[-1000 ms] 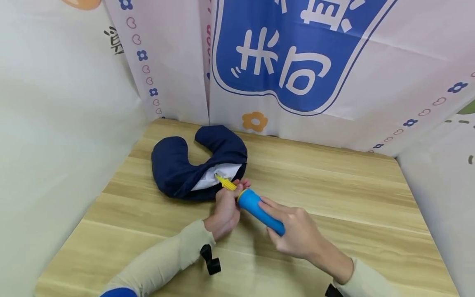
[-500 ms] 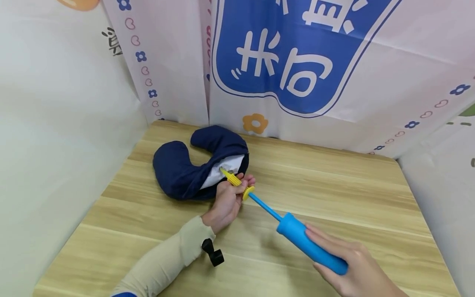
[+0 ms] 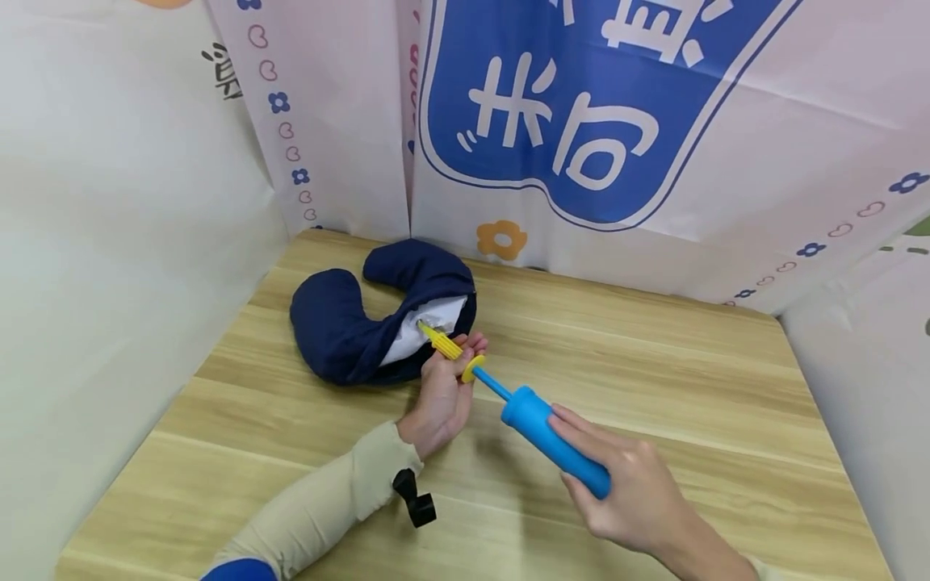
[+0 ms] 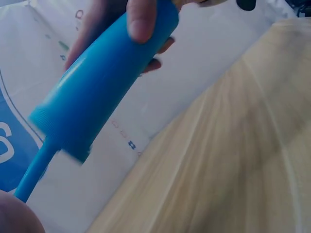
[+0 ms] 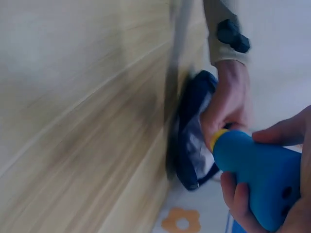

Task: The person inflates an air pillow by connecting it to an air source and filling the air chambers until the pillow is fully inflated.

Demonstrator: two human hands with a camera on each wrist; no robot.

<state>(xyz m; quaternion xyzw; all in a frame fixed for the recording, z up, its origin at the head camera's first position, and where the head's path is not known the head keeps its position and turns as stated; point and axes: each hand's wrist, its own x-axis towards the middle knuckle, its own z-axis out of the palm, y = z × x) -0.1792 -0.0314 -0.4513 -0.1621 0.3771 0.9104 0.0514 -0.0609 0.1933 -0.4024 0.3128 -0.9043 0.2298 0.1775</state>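
A navy U-shaped neck pillow [image 3: 330, 343] lies on the table, its cover gaping along the near right side over a white inner lining [image 3: 403, 337]. Into that lining points the yellow nozzle [image 3: 445, 344] of a blue hand pump [image 3: 555, 442]. My left hand [image 3: 436, 399] pinches the pump at its yellow end, just behind the nozzle, beside the pillow. Fingers of my right hand [image 3: 635, 488] wrap the thick blue barrel, also large in the left wrist view. A short length of thin blue rod [image 3: 492, 383] shows between the yellow disc [image 3: 472, 369] and the barrel.
The wooden table [image 3: 654, 355] runs up to a printed white backdrop [image 3: 450, 198] behind the pillow. A plain white side wall [image 3: 131, 242] stands at the left, with another at the right. A black wrist mount [image 3: 416, 499] sits on the left sleeve.
My right hand drew the barrel back toward the lower right, baring a long rod, then pushed it partway toward the disc. The left hand keeps its hold; the pillow shifted slightly.
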